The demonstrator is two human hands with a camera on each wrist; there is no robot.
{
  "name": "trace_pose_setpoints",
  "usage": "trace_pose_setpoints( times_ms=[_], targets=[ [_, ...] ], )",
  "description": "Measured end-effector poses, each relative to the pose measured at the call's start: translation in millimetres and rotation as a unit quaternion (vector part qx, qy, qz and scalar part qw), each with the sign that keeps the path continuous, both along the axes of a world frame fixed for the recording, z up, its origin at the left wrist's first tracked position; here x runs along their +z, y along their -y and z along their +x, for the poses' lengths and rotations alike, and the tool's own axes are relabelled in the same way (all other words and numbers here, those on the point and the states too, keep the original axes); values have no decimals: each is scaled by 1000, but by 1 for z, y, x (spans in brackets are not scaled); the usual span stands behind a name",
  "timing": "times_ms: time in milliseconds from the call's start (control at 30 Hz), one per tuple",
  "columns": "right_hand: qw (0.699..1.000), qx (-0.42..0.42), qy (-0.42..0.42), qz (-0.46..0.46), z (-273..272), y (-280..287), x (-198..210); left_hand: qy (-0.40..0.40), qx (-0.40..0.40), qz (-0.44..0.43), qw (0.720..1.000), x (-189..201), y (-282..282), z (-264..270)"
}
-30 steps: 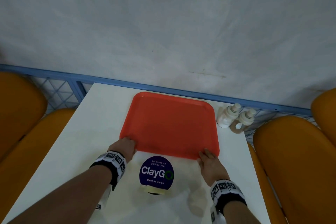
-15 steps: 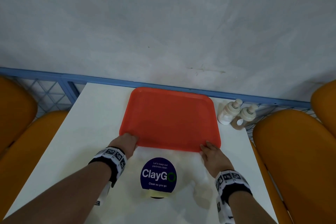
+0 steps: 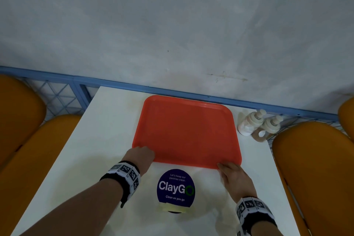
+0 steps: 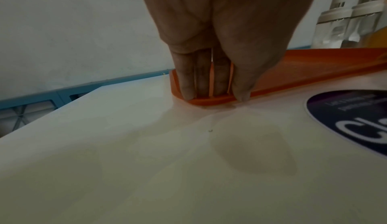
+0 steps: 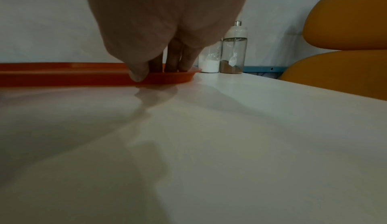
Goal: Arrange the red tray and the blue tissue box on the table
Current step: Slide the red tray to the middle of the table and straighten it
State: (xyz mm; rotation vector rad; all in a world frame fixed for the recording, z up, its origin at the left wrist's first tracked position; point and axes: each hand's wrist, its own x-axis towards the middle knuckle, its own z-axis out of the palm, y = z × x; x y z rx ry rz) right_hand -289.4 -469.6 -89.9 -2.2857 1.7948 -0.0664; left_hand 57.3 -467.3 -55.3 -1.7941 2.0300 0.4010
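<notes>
The red tray (image 3: 187,132) lies flat on the white table (image 3: 95,140), its far edge close to the wall. My left hand (image 3: 141,154) holds the near left corner. In the left wrist view the fingers (image 4: 188,81) lie over the tray (image 4: 303,71) rim and the thumb sits against its outer edge. My right hand (image 3: 228,168) holds the near right corner. The right wrist view shows its thumb on the outside of the tray (image 5: 62,76) rim and its fingers (image 5: 173,58) inside. No blue tissue box is in view.
A round blue ClayGo sticker (image 3: 175,188) is on the table between my wrists. Two pump bottles (image 3: 247,124) stand at the tray's far right. Orange seats (image 3: 314,168) flank the table on both sides. A blue rail (image 3: 115,84) and a grey wall run behind.
The tray has slid away from me toward the wall, with both hands following at its near corners. The gap between the tray and the sticker has widened.
</notes>
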Motion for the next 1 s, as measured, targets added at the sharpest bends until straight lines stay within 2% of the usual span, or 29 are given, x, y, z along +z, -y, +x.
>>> trace_pose_setpoints(
  times_ms=[467, 1000],
  targets=[
    [999, -18, 10, 45, -2, 6, 19, -36, 9, 0, 999, 2, 10, -4],
    [997, -48, 32, 44, 0, 4, 19, -43, -1, -2, 999, 9, 8, -5]
  ],
)
